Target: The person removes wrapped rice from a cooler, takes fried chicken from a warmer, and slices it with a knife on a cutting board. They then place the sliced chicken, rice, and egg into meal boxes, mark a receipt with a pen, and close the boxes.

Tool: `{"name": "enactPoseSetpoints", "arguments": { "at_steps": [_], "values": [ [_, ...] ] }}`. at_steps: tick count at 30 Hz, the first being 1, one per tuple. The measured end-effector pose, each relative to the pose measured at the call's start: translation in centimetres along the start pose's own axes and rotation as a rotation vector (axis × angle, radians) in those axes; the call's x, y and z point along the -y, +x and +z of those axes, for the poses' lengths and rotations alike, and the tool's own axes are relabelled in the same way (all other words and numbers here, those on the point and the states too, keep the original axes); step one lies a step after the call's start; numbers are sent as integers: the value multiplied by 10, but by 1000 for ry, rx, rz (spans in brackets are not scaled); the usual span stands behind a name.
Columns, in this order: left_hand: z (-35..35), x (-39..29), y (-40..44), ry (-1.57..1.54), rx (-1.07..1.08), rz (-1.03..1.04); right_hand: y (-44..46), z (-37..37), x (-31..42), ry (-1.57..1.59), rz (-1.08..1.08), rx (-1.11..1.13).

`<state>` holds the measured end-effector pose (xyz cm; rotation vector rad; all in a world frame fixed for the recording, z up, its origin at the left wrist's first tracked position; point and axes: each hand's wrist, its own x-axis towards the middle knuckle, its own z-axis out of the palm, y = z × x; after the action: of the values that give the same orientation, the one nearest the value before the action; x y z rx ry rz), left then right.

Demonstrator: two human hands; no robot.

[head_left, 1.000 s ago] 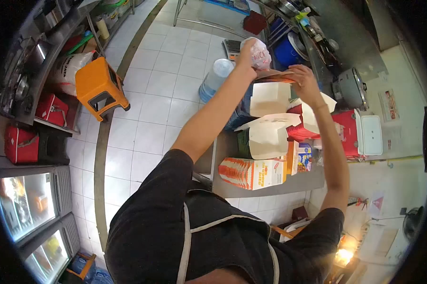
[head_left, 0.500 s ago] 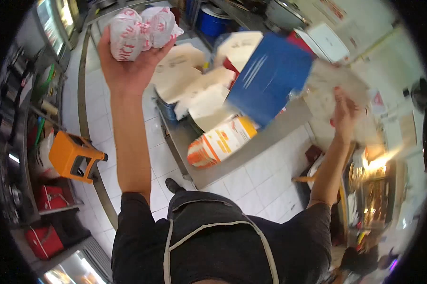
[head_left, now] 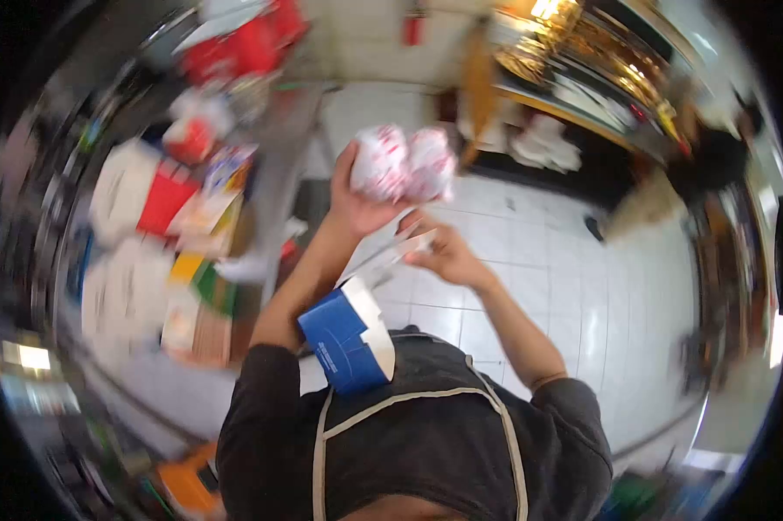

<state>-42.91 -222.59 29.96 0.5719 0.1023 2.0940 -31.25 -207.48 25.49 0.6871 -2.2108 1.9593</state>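
Observation:
My left hand [head_left: 361, 207] holds up two round bundles wrapped in white paper with red print, one bundle [head_left: 379, 163] beside the other bundle [head_left: 430, 165]. Just below them, my right hand [head_left: 446, 252] has its fingers pinched on a pale strip that runs toward a blue cardboard box [head_left: 346, 343]. The box hangs tilted by my left forearm, in front of my apron [head_left: 409, 451], its white inner side showing. Blur hides exactly how strip and box join.
On the left, a metal counter [head_left: 289, 130] carries cream cartons [head_left: 131, 282], a red box [head_left: 166, 198] and a red-and-white bag. At the upper right stands a lit display case [head_left: 574, 61], with a person [head_left: 695, 165] near it. An orange stool [head_left: 187, 482] is at lower left.
My view has swung right, away from the counter. The two bundles and the blue box have come in closer to my body, and my hands are now near each other.

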Motion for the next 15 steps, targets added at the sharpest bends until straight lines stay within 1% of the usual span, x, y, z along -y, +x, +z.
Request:
{"name": "enactPoseSetpoints", "arguments": {
  "at_steps": [1, 2, 3, 4, 5, 6, 7, 8, 9, 11, 13, 14, 15],
  "values": [
    [-27, 31, 34, -32, 33, -164, -32, -27, -15, 24, 26, -130],
    [-37, 68, 63, 17, -13, -194, -60, -55, -25, 124, 158, -238],
    [-46, 105, 92, 36, -102, -271, -86, -81, -30, 246, 279, -335],
    [-64, 139, 123, 12, -95, -392, -111, -108, -27, 237, 265, -413],
    [-84, 171, 152, -14, -90, -495, -131, -135, -24, 233, 371, -468],
    [-96, 135, 115, -71, -31, -541, -122, -109, -30, 194, 446, -519],
    [-108, 146, 130, -74, -36, -622, -113, -82, -34, 159, 523, -568],
    [-115, 166, 152, -61, -49, -695, -129, -98, -57, 194, 435, -690],
    [-120, 171, 165, -80, -16, -710, -132, -105, -73, 207, 346, -808],
    [-119, 191, 203, -17, -51, -826, -138, -140, -67, 216, 363, -842],
    [-136, 210, 246, -25, -46, -805, -138, -180, -65, 94, 381, -912],
    [-142, 230, 289, 0, -48, -792, -141, -225, -59, 47, 395, -927],
    [-151, 234, 313, 17, -26, -784, -136, -245, -60, 36, 398, -938]
  ]
}}
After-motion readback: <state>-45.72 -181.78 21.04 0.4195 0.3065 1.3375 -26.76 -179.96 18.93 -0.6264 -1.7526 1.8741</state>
